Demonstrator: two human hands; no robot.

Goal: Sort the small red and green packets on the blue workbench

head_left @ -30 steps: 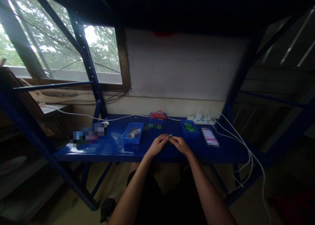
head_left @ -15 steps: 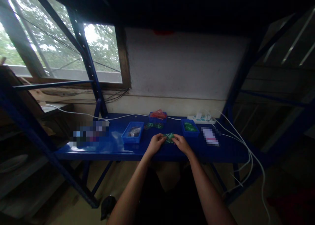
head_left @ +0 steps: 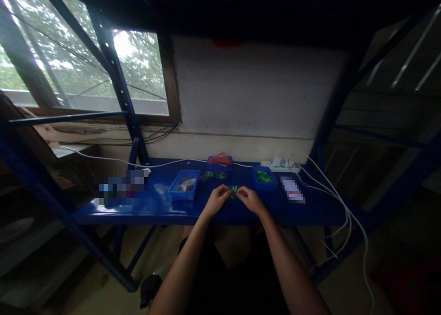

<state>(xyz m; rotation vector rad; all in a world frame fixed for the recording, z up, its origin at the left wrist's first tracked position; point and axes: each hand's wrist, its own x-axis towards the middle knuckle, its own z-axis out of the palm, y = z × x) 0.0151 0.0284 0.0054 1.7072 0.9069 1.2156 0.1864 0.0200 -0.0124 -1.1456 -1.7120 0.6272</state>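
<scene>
Between my two hands, low over the blue table, is a small green packet [head_left: 234,191] that looks like printed plastic. My left hand [head_left: 217,200] pinches its left side with thumb and fingers. My right hand [head_left: 251,200] has its fingers closed at the right side of the packet; its fingertips partly hide that edge. Just beyond the hands lie a few dark green packets [head_left: 214,175]. To the right stands a blue bin [head_left: 265,186] with green packets [head_left: 263,176] inside. A second blue bin [head_left: 182,196], on the left, contains clear or greyish small bags [head_left: 186,184].
Behind, a blue bin [head_left: 219,167] carries red plastic pieces [head_left: 221,158]. A white power strip [head_left: 280,167] with cables lies at the back right, near a blurred pale object [head_left: 292,189]. Blurred items [head_left: 124,186] sit at the left. Blue rack posts [head_left: 120,85] frame the table.
The green packet shows less between my hands and looks more bunched. My right hand has shifted slightly left, with its fingers curled in more. The camera view has moved slightly.
</scene>
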